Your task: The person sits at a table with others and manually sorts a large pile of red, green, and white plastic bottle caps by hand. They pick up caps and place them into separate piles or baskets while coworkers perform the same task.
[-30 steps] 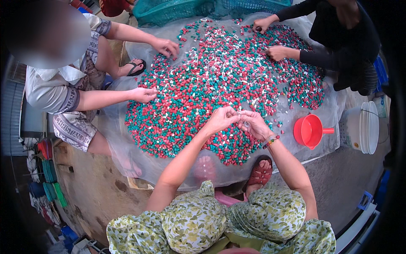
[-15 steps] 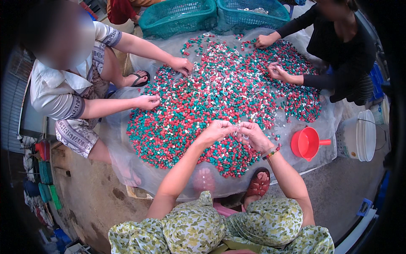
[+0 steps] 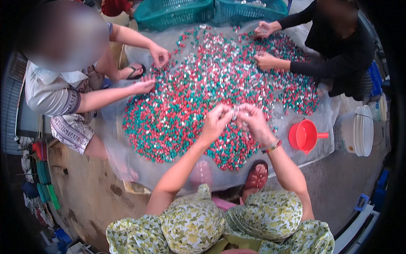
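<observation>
My left hand (image 3: 216, 122) and my right hand (image 3: 255, 122) meet above the near part of a broad spread of small red, green and white pieces (image 3: 186, 114). Fingertips of both hands pinch a small white loop-shaped piece (image 3: 235, 111); its exact kind is too small and blurred to make out. A woven bracelet circles my right wrist. Several white loops like it lie scattered among the coloured pieces. The spread rests on a translucent plastic sheet (image 3: 116, 139).
On the sheet's right sits a red dipper (image 3: 303, 136), with stacked white buckets (image 3: 357, 131) beyond it. Two green baskets (image 3: 173, 15) stand at the far edge. One person works at the left (image 3: 55, 93), another in black sleeves at the right (image 3: 338, 51).
My joined hands have moved slightly up and away from me, still pinching the white piece. The left person's hands shifted left; the right person's hands also moved over the pieces.
</observation>
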Demonstrator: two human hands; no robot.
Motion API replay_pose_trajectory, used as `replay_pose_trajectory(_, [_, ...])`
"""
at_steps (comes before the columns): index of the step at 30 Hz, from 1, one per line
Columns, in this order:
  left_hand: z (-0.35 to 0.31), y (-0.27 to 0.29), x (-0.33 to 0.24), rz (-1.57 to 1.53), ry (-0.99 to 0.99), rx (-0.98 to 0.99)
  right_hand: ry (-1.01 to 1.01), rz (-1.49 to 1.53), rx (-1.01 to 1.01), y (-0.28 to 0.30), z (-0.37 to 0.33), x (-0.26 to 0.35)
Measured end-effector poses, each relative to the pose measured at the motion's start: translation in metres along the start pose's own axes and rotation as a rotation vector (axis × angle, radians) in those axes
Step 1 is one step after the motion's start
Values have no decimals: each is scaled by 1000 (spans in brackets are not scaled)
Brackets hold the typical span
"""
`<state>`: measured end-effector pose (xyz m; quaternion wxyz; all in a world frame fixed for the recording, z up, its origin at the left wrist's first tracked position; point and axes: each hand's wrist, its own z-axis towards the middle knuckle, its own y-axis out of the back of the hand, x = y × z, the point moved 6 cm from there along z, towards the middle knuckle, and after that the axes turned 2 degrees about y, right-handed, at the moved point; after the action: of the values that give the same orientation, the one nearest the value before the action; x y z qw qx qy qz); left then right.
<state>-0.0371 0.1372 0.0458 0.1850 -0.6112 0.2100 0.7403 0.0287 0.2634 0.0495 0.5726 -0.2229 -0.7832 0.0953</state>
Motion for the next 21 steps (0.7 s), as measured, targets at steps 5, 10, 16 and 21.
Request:
replay_pose_trajectory(5, [-3, -13, 5, -654, 403, 2, -4, 109, -10, -10, 2, 18])
replay_pose_trajectory(10, [3, -10, 2, -619, 411, -9, -40, 127, -49, -11, 7, 11])
replay_pose_trajectory(16, [2, -3, 17, -691, 604, 145, 11, -73, -66, 7, 11, -2])
replay_pose_trajectory(21, [6, 7, 11, -367, 486, 176, -46, 51, -17, 3, 8, 6])
